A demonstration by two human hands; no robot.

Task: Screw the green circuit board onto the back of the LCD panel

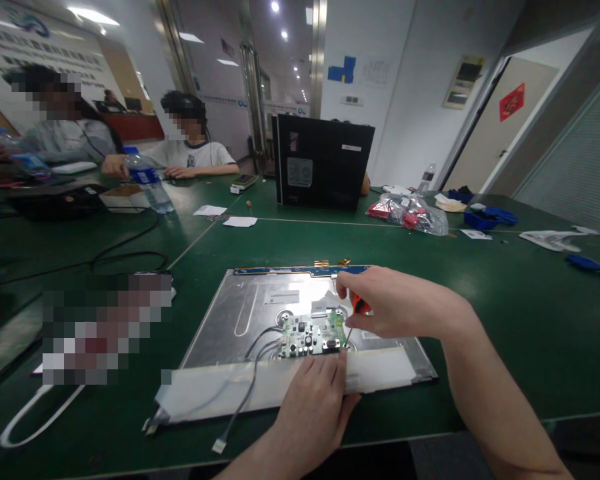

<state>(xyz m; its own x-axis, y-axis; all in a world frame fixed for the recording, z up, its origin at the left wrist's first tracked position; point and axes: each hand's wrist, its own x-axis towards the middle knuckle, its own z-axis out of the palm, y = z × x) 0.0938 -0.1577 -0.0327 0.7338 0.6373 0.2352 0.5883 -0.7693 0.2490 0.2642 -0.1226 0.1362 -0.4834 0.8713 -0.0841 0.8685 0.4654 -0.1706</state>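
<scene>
An LCD panel with a metal back (215, 333) lies flat on the green table. On its middle sits a green circuit board (307, 333) with grey and black cables on its left side. My right hand (395, 300) is closed around a screwdriver (361, 305) with an orange and black handle. Its thin shaft slants down to the board's lower right corner; whether a screw is under the tip is too small to tell. My left hand (313, 400) rests on the white strip (220, 387) below the board, fingers stretched toward the board's lower edge, the index fingertip beside the shaft.
A black computer case (325, 163) stands at the back. Right of it are a plastic bag with red items (410, 212) and blue containers (483, 219). Leftward are a water bottle (150, 180), black cables (125, 250) and a blurred-out object with a white cable (20, 420). Two people sit beyond.
</scene>
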